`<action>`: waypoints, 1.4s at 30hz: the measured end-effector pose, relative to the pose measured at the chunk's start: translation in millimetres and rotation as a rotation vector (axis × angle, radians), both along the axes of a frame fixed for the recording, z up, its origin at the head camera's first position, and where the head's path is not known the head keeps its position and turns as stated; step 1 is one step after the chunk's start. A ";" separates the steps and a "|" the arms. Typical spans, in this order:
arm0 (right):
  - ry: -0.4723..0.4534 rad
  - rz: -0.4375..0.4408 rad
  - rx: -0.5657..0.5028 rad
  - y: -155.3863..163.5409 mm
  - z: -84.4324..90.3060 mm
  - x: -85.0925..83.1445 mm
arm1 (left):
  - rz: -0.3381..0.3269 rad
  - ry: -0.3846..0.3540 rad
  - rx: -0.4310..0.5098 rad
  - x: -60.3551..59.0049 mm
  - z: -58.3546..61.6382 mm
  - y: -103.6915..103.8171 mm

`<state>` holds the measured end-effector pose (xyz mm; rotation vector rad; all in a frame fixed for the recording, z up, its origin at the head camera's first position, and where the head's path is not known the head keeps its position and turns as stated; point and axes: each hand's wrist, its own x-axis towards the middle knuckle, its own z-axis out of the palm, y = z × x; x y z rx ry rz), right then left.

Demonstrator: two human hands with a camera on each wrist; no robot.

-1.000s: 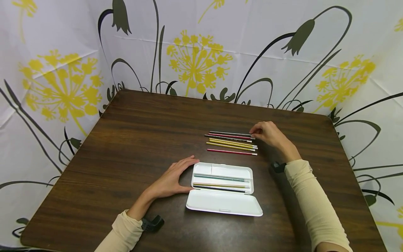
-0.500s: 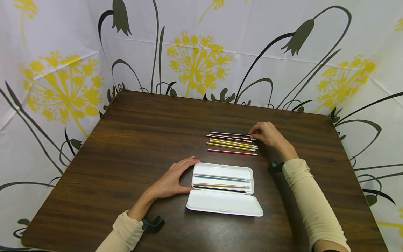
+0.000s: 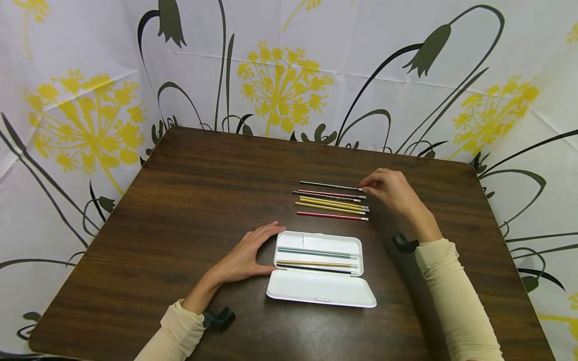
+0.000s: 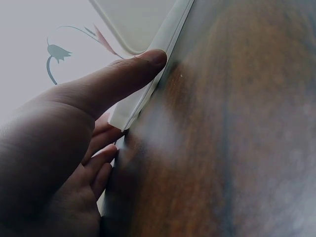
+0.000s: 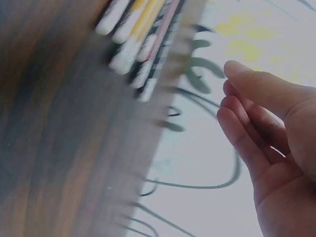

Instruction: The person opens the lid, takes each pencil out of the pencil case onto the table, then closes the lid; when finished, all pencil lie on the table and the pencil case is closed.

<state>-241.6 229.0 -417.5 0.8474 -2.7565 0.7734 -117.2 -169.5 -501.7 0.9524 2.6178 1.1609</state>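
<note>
Dark wooden bench (image 3: 189,200): the left hand (image 3: 246,253) rests, fingers relaxed, against the open white plastic pencil case (image 3: 318,271). Beyond the case, the right hand (image 3: 390,188) pinches the black pencil's (image 3: 329,186) eraser end, farthest in the pencil row (image 3: 331,203).

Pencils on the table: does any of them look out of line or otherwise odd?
One does. The black pencil at the far end of the row lies apart from the rest, its eraser end at the right hand fingertips. The others lie close and parallel. The white case is open, steadied by the left hand. Nothing looks spilled or damaged.
</note>
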 end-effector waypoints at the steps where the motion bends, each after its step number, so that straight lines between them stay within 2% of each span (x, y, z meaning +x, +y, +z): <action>1: 0.017 0.000 0.000 -0.6 2.9 4.3 | 0.000 0.000 0.000 -0.2 0.1 -0.1; 7: 0.067 -0.013 -0.043 -5.9 19.3 38.2 | -0.004 -0.013 -0.004 -0.3 0.5 0.0; 12: 0.088 0.016 -0.099 -14.4 28.8 68.5 | 0.000 -0.006 -0.003 -0.4 0.8 -0.7; 16: 0.069 0.066 -0.112 -21.1 25.8 91.2 | -0.004 -0.008 -0.002 -0.8 0.8 -0.6; 21: -0.012 0.119 -0.112 -27.3 11.3 113.3 | -0.004 -0.010 -0.002 -0.8 0.0 -0.2; 31: -0.181 0.160 -0.198 -22.5 -27.5 132.4 | 0.002 -0.006 -0.005 -0.5 1.1 0.1; 42: -0.189 0.157 -0.137 -20.7 -42.7 142.1 | 0.009 -0.017 -0.005 -0.6 2.3 0.6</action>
